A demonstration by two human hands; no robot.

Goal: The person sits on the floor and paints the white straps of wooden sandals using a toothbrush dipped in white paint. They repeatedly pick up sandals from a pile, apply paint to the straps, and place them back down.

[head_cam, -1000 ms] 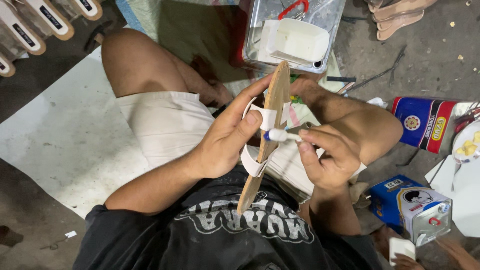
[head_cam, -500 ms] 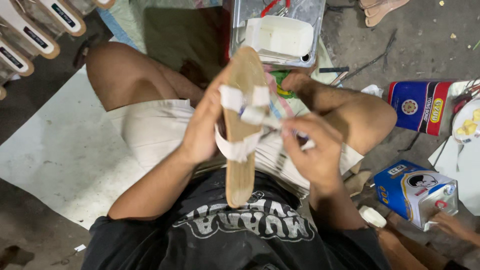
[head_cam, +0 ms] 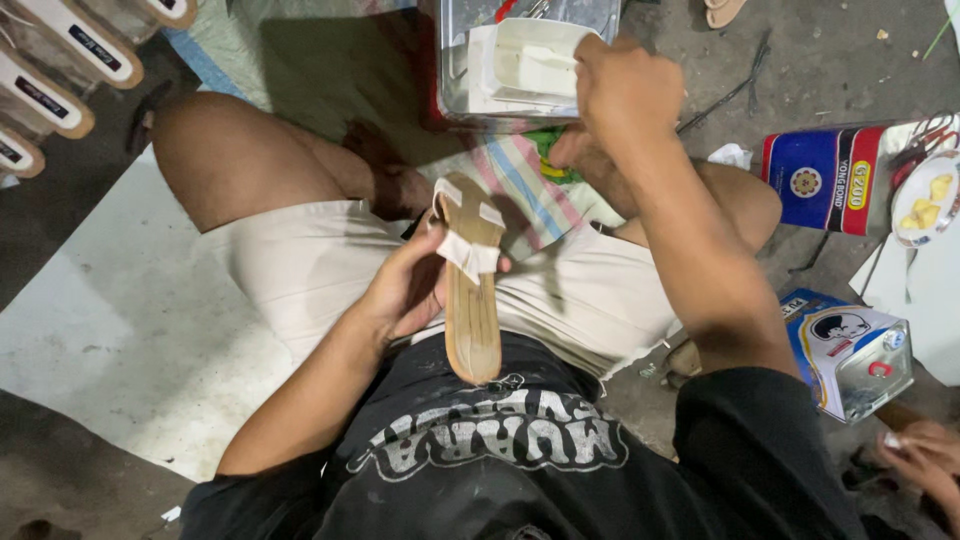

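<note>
**Where things lie around me**

I sit on the floor (head_cam: 800, 60) with the sandal (head_cam: 472, 290) over my lap in my left grip (head_cam: 410, 290). Ahead, my right grip (head_cam: 620, 90) is at the tub (head_cam: 530, 70) inside the clear box (head_cam: 460, 60). To my right lie two tins (head_cam: 820, 180) (head_cam: 855, 355); more sandals (head_cam: 60, 60) lie far left.

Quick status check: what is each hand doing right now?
Left hand grips tan flat sandal sole with white straps over the lap. Right hand reaches to white plastic tub in clear bin. Nothing blocking.
</note>
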